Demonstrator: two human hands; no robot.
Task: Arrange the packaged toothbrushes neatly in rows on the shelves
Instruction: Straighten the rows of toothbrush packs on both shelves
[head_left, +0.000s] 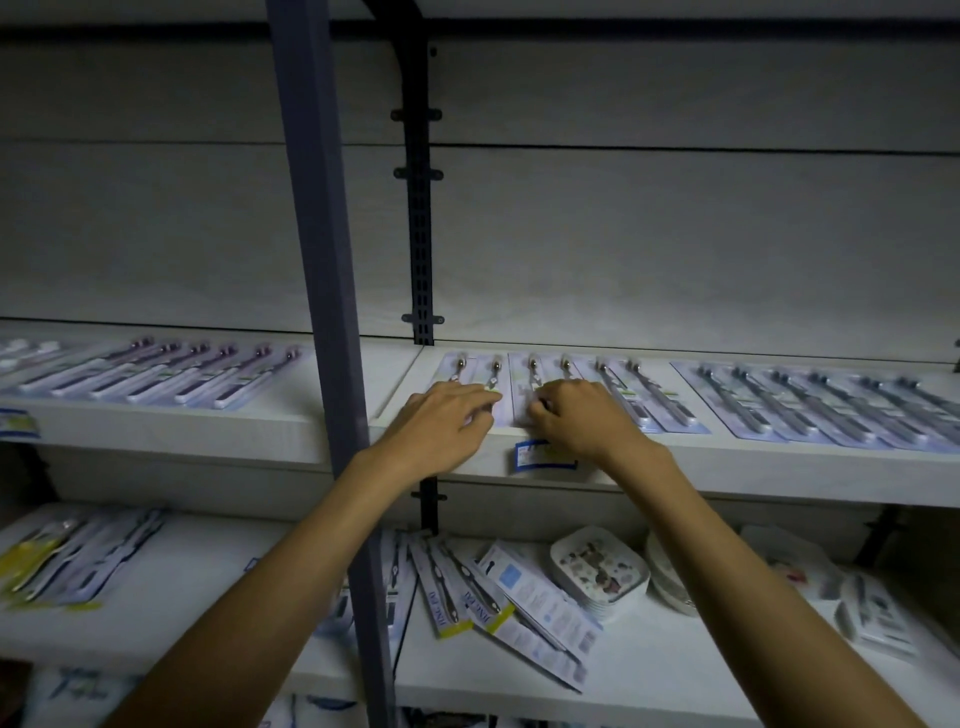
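On the upper shelf (727, 467), right of the grey post (322, 312), we square flat toothbrush packs (524, 384): light, slippery card, best nudged by edges. Left hand (441, 421) presses with fingers straight; right hand (576, 415) has fingers curled onto one.

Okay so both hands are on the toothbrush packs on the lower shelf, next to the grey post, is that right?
Not quite. The head view shows the left hand and right hand on the toothbrush packs of the upper shelf, right of the grey post, not the lower one.

Glossy plastic blister packs (524, 382) on card backing lie on a matt white shelf (727, 467); upright (322, 260) painted metal.
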